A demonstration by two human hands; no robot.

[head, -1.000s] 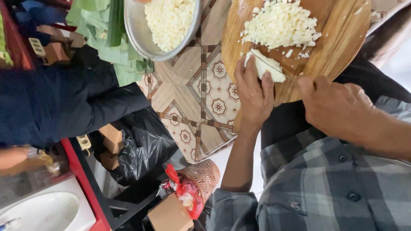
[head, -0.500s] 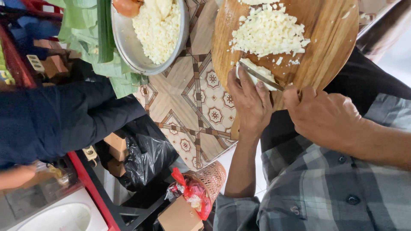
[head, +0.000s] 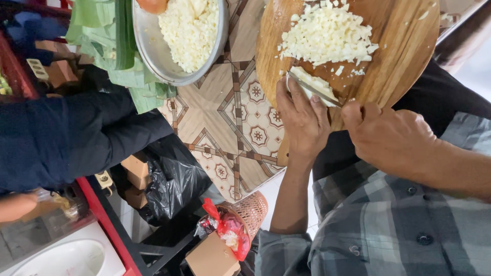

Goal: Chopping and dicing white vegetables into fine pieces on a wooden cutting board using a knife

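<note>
A round cutting board [head: 399, 56] of warm brown wood carries a heap of pale cream chopped pieces [head: 327, 36]. A grey metal bowl [head: 148, 46] holds more cream pieces, beside green leaves [head: 97, 30]. The floor [head: 230, 122] has beige tiles with brown star patterns. A grey checked shirt [head: 388, 230], a black plastic bag [head: 174, 184], a pink basket [head: 250, 207].
</note>
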